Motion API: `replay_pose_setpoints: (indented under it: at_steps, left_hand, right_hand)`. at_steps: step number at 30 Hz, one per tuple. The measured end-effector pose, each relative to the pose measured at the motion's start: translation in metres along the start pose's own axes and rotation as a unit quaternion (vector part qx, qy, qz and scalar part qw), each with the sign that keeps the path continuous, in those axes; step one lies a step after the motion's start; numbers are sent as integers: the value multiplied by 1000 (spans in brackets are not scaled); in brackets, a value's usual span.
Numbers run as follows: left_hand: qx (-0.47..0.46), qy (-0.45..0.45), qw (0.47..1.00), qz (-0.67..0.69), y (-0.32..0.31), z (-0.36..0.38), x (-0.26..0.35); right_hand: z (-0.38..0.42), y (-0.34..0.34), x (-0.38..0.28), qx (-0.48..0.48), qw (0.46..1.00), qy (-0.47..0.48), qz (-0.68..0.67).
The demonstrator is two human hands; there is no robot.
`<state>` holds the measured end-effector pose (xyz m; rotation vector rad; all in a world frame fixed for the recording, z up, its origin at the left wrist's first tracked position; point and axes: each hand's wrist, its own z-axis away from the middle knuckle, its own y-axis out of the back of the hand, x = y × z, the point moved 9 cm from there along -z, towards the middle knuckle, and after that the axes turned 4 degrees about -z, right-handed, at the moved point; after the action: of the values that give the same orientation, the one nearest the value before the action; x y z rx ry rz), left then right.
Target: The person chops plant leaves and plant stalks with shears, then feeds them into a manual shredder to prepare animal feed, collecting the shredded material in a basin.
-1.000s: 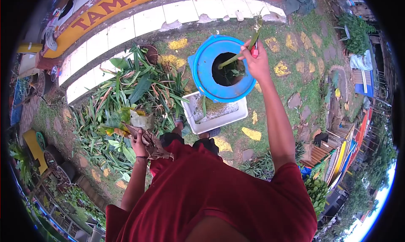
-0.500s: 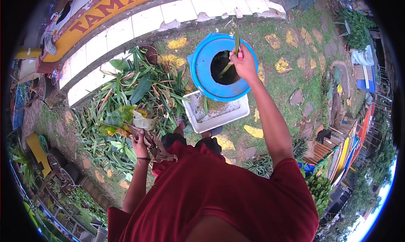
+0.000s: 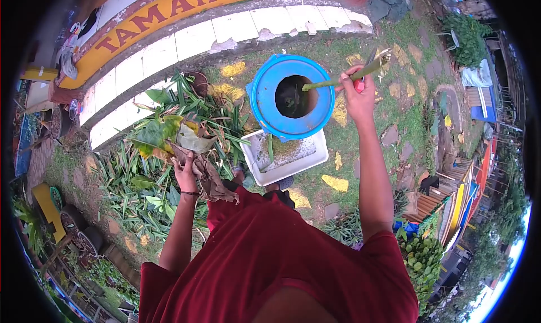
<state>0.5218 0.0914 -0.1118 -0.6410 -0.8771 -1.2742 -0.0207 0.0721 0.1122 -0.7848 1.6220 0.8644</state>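
My left hand (image 3: pixel 186 173) is closed around a bunch of large leaves (image 3: pixel 160 136), partly green and yellow, with a crumpled dry brown leaf (image 3: pixel 211 179) hanging beside the wrist. In my right hand (image 3: pixel 358 92) are a thick green stalk (image 3: pixel 375 65) and a red-handled tool (image 3: pixel 359 85), which looks like a knife with its blade pointing away from me. The stalk's thin end reaches left over the round opening of a blue drum (image 3: pixel 262 92). Dark contents show inside the drum, though I cannot make them out.
A white tray (image 3: pixel 293 173) with debris and a strip of leaf lies against the drum's near side. Cut leaves (image 3: pixel 135 179) are heaped on the left. Beyond runs a low tiled ledge (image 3: pixel 236 27) under a yellow lettered wall (image 3: pixel 163 13). Yellow-painted stones (image 3: pixel 335 182) dot the grass.
My right hand has moved right and off the drum. The stalk has swung from upright over the opening to nearly sideways. My left hand still holds the leaves, slightly higher.
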Motion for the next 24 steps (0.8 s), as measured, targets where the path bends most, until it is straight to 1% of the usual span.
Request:
replay_pose_setpoints:
  at_steps: [2,3,5,9,11,12,14,16,18,20,22,23,24]
  left_hand:
    - [-8,-45,999,16,-8,0,11]
    - [-15,-60,998,9,-11,-3,12]
    - [-23,-65,998,8,-14,-8,11]
    - [-42,-69,996,25,-40,-5,27]
    - [-50,-82,995,38,-53,-4,40]
    - [-50,-83,995,38,-60,-4,42]
    - [-53,-116,991,29,-72,-4,52]
    - [-64,-101,993,12,-78,3,53]
    - [-52,-126,990,30,-82,7,62]
    - [-57,-124,990,41,-83,15,69]
    - [-73,-103,991,42,-86,28,81]
    - [-47,-120,991,34,-76,12,66]
    - [-48,-121,991,37,-78,14,70]
  right_hand:
    - [17,12,-11,24,997,13,-73]
    - [24,17,-17,27,997,14,-72]
    - [36,26,-32,39,995,44,-84]
    - [55,50,-50,58,995,42,-71]
    - [63,62,-58,86,992,51,-80]
    - [66,66,-57,87,992,51,-80]
    - [68,70,-46,90,989,22,-115]
    - [67,63,-44,84,989,17,-116]
    - [63,57,-42,79,990,13,-119]
    - [63,55,-51,85,989,46,-114]
    - [68,56,-61,92,987,57,-118]
    - [71,61,-69,99,985,73,-117]
    - [75,64,-76,99,985,76,-116]
